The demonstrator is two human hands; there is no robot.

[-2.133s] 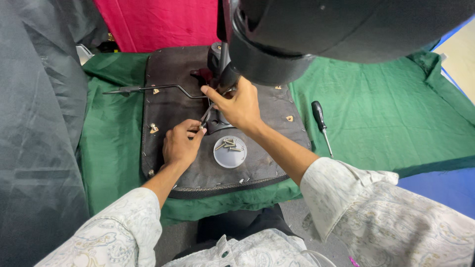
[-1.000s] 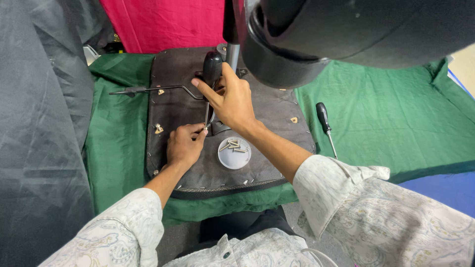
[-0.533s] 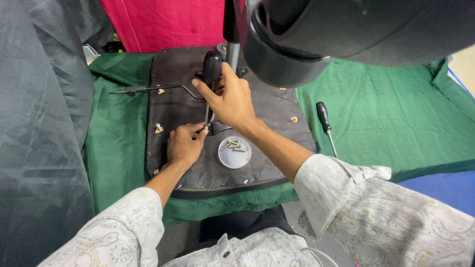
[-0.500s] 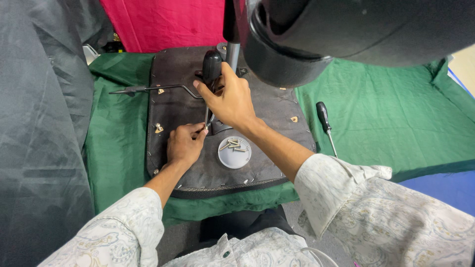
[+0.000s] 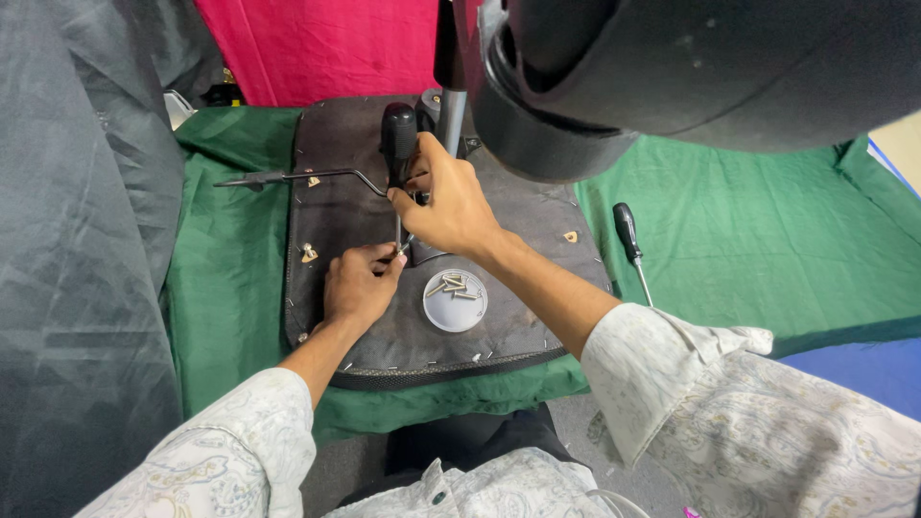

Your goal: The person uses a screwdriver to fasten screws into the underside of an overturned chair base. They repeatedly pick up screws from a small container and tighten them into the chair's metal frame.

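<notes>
You have no packages, labels, signs or screens in front of you here; nothing in view carries a printed panel, a sticker or a display of any kind.

Two screwdrivers are showing, one (image 5: 398, 144) standing upright over the dark seat base (image 5: 336, 221) and one (image 5: 628, 235) lying just right of it, while one white dish (image 5: 455, 300) holding several screws is sitting on it, two hands working above.

Matt green cloth (image 5: 767, 249); glossy black screwdriver handle (image 5: 398, 129).
</notes>
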